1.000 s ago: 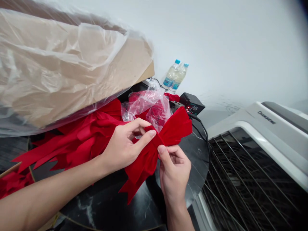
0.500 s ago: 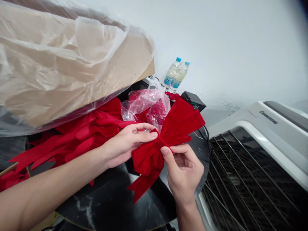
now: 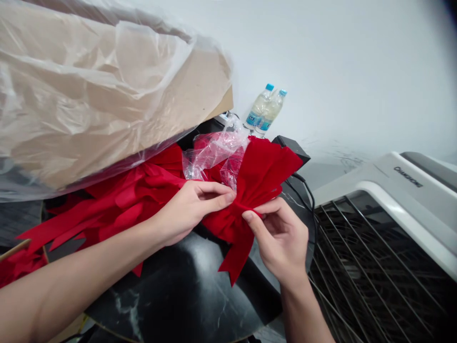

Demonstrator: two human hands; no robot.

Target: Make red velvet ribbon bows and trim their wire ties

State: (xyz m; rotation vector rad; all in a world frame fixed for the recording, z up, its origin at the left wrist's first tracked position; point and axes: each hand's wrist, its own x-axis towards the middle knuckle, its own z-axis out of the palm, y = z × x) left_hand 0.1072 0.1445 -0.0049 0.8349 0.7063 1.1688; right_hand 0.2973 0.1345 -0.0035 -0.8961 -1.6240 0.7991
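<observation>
A red velvety bow [image 3: 266, 171] is held up over the round black marbled table [image 3: 153, 300]. My left hand [image 3: 194, 205] pinches the narrow band at the bow's middle between thumb and forefinger. On the band's other side, my right hand [image 3: 282, 236] grips it with thumb and fingertips. The gathered loops fan out toward the upper right, and a notched tail [image 3: 237, 259] hangs below, between the hands. Part of the lower loops is covered by my left hand. Left of the bow lies a heap of red ribbon bows [image 3: 121, 202].
Behind the heap stands a cardboard box [image 3: 160, 90] wrapped in clear plastic. A clear plastic bag [image 3: 214, 152] with red material sits beyond my hands. Two water bottles [image 3: 266, 112] and a small black box [image 3: 293, 150] are near the wall. A white appliance with a grille [image 3: 360, 267] occupies the right.
The bow has turned slightly, and its lower tail has swung right. My right hand has shifted a little right, drawing the band's end outward. The view has moved slightly.
</observation>
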